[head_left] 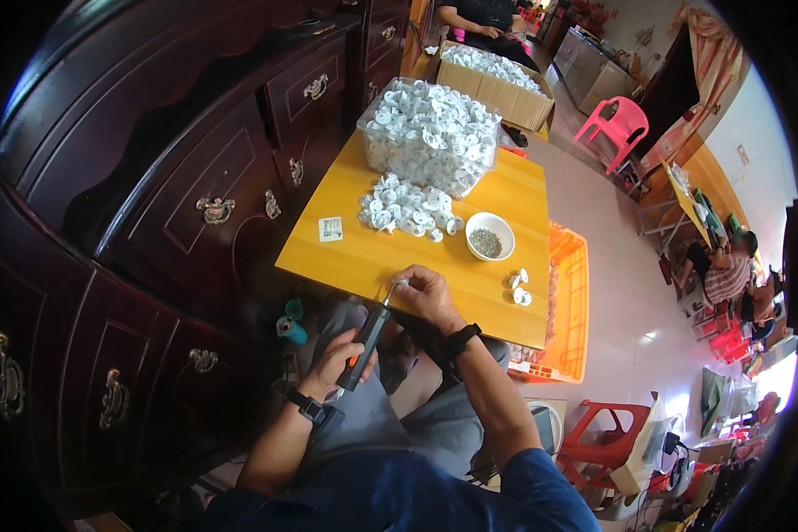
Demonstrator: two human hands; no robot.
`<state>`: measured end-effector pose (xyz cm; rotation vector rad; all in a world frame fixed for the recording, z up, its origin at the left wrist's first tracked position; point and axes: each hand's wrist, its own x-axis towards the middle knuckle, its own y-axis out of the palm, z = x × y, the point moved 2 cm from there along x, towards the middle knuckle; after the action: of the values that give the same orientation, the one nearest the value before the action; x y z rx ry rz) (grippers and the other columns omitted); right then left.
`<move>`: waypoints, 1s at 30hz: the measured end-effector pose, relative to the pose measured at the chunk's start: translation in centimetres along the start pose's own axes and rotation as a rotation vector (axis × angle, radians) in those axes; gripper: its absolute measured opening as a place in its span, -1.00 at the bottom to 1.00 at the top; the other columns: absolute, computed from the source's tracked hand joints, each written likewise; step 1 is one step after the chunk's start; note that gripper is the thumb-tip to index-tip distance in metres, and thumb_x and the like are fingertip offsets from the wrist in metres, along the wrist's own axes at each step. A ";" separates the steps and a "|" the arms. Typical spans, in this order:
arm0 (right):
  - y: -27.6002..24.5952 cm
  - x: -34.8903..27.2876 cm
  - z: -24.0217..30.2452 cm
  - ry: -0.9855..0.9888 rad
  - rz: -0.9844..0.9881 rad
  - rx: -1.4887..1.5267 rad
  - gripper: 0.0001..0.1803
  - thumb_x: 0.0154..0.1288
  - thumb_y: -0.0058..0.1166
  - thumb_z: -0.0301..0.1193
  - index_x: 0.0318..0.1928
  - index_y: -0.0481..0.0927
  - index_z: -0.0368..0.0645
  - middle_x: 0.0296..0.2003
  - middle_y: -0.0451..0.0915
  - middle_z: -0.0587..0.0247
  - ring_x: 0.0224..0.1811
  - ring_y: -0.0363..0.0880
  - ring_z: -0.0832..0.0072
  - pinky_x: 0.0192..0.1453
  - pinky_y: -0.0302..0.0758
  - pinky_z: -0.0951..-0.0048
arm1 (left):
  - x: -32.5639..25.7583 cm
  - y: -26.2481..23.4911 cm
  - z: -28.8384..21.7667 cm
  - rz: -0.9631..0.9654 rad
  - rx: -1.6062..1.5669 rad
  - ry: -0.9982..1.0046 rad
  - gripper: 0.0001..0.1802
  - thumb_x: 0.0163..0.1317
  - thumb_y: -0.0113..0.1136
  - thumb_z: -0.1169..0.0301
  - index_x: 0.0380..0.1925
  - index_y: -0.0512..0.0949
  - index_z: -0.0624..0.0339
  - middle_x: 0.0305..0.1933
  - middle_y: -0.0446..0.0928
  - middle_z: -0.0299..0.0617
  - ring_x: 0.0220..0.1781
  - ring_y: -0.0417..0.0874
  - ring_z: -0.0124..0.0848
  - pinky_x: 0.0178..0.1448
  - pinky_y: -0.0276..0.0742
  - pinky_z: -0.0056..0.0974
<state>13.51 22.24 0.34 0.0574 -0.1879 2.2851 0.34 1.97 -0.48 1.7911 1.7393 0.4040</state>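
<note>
My left hand is wrapped round a dark cordless screwdriver with an orange button, its bit angled up to the right. At the bit's tip, my right hand pinches a small white plastic piece, mostly covered by the fingers. Both hands are at the near edge of the yellow table. Beyond them lies a loose pile of white plastic parts. A white bowl to the right of the pile holds small metal screws. Several white parts sit near the table's right edge.
A clear bin heaped with white parts stands at the table's far end, with a full cardboard box behind it. An orange crate is on the right, dark drawers on the left. Other people sit at the back and far right.
</note>
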 end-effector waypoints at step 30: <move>0.3 -0.3 0.7 0.011 -0.055 0.105 -0.93 0.36 0.19 -0.53 -0.17 0.65 -0.22 -0.28 0.71 0.37 -0.23 0.62 0.68 -0.10 0.56 0.57 | 0.2 -0.3 -0.4 0.116 -0.240 -0.072 -0.39 0.34 -0.01 0.14 0.31 0.35 0.25 -0.33 0.50 -0.16 -0.49 0.55 -0.45 -0.45 0.54 -0.38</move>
<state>13.51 21.70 0.93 0.1024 -0.0599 2.2390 -0.13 2.27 -0.39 1.7150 1.4748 0.5639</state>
